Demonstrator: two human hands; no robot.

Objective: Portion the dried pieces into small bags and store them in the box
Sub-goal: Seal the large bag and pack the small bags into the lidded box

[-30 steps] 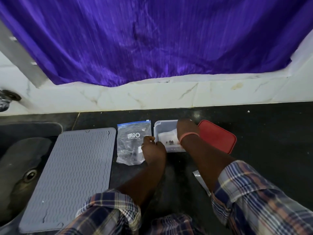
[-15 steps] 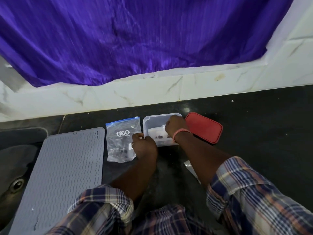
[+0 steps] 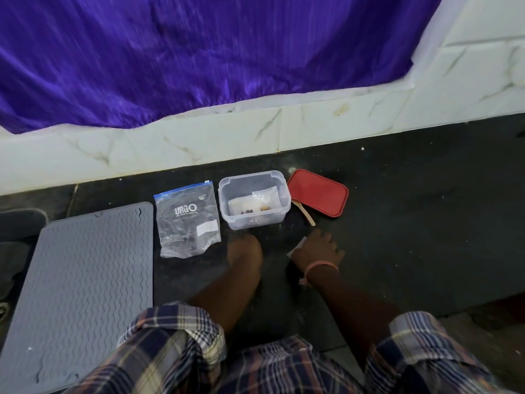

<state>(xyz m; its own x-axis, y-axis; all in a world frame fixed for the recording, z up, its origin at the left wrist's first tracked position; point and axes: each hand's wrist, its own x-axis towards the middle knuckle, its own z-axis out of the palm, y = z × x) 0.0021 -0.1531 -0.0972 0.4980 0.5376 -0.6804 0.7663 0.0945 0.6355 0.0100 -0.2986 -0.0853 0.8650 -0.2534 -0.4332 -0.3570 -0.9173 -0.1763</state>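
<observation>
On the dark counter, both hands have pulled back out of the clear box (image 3: 253,199), which now sits untouched with a couple of filled small bags (image 3: 252,203) inside, so that portion's stored. Right hand (image 3: 317,249) has dropped onto a flat bag (image 3: 299,245) near the wooden scoop (image 3: 306,215), fingers spread over it; looks like the next empty one, though it's mostly hidden. Left hand (image 3: 244,249) rests on the counter, blurry, can't tell its grip. Big supply pouch (image 3: 188,221) lies left of the box, red lid (image 3: 318,196) off to the right.
</observation>
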